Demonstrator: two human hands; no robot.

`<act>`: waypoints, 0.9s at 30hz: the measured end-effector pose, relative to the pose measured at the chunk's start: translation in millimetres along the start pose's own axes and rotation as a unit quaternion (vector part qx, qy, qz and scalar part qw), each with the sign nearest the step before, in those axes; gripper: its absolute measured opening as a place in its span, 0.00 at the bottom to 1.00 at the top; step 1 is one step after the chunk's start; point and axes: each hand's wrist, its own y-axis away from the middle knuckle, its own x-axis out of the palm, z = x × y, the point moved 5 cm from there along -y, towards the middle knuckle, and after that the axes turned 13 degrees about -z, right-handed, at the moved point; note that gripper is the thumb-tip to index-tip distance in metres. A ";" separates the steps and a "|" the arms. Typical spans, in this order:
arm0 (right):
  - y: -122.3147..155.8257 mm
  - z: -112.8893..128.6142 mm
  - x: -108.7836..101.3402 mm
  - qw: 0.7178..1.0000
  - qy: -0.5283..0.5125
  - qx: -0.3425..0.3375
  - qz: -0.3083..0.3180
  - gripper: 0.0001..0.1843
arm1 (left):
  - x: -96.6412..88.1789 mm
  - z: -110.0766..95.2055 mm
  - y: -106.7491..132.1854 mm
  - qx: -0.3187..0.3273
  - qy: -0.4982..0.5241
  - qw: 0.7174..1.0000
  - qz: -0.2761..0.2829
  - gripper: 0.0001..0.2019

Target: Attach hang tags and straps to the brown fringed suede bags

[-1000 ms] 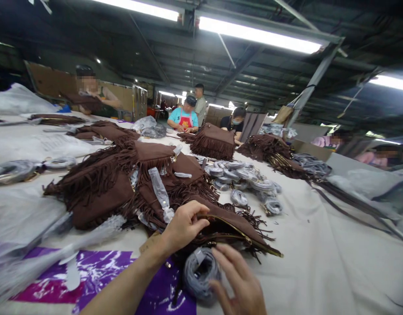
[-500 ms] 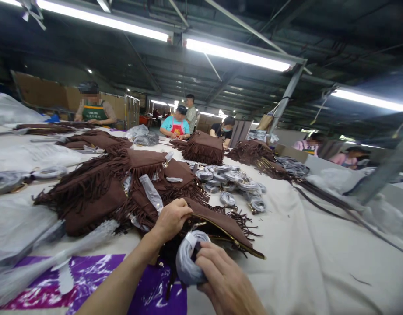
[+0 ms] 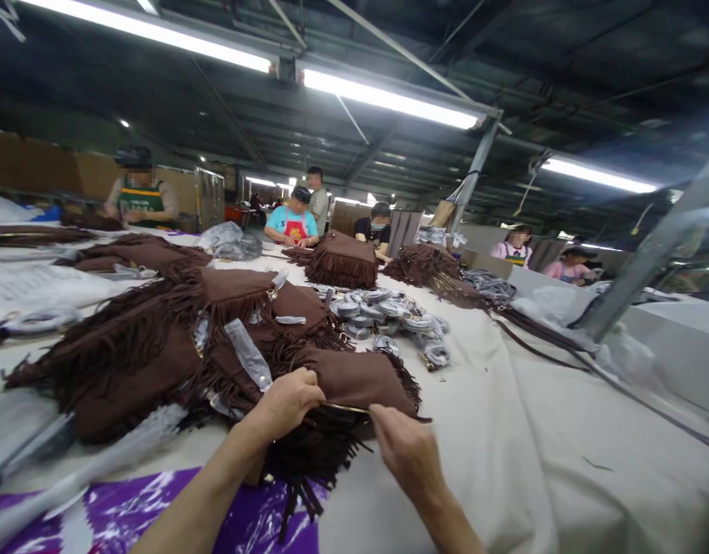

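Observation:
A brown fringed suede bag with a gold zipper edge lies in front of me on the cloth-covered table. My left hand is closed on the bag's top edge at its left end. My right hand pinches the same edge toward its right end, fingers together. The grey wrapped coil from before is out of sight. Behind the bag sits a heap of more brown fringed bags.
Several grey wrapped coils lie mid-table, with further stacks of fringed bags beyond. Purple plastic lies near my left arm. Other workers stand at the far side. A metal post rises at the right.
My right hand had picked up the grey coil and brought it to the open bag; now the coil is gone from view and both hands hold the bag's edge, which looks closed.

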 end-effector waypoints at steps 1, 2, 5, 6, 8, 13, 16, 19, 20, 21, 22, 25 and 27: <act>3.5 -17.1 -10.5 0.999 -0.011 0.013 -0.028 0.17 | -0.6 1.9 -0.2 -0.003 -0.003 1.000 0.005 0.09; 7.6 -33.7 -15.0 1.000 -0.011 0.018 -0.019 0.21 | -1.3 2.7 -0.7 -0.006 -0.004 1.000 0.007 0.09; 22.3 -68.9 -4.3 0.994 0.027 -0.005 0.107 0.33 | -2.9 -0.9 -3.0 -0.017 -0.012 1.000 0.015 0.10; 26.8 -75.1 2.3 0.988 0.047 -0.012 0.148 0.33 | -3.4 -3.8 -3.7 -0.021 -0.019 0.999 0.018 0.10; 30.6 -80.6 11.3 0.978 0.083 -0.015 0.191 0.27 | -5.3 -10.8 -4.9 -0.024 -0.041 0.999 0.015 0.10; 6.3 -67.3 -8.7 0.980 0.088 -0.033 0.173 0.14 | -24.6 -23.8 -8.2 -0.068 -0.113 0.989 -0.069 0.11; -16.0 -43.4 -42.3 0.986 0.056 -0.078 0.138 0.09 | -43.9 -39.4 -4.8 -0.131 -0.136 0.968 -0.167 0.11; -30.2 -15.7 -72.4 0.991 0.010 -0.080 0.102 0.06 | -46.8 -76.9 4.7 -0.149 -0.042 0.964 -0.215 0.08; -32.1 -8.1 -79.2 0.993 -0.008 -0.072 0.094 0.06 | -41.1 -91.5 8.2 -0.148 0.007 0.969 -0.200 0.05; -32.6 -2.2 -84.4 0.994 -0.025 -0.062 0.085 0.06 | -32.9 -105.3 11.6 -0.149 0.049 0.973 -0.171 0.03; -31.8 2.0 -87.7 0.995 -0.040 -0.054 0.079 0.06 | -23.4 -116.7 15.1 -0.156 0.074 0.975 -0.141 0.06; -24.7 6.4 -88.1 0.992 -0.086 -0.051 0.082 0.07 | 1.5 -133.5 22.5 -0.185 0.083 0.975 -0.089 0.07; -19.7 7.1 -83.9 0.987 -0.113 -0.065 0.096 0.07 | 11.1 -134.7 23.5 -0.191 0.070 0.976 -0.082 0.06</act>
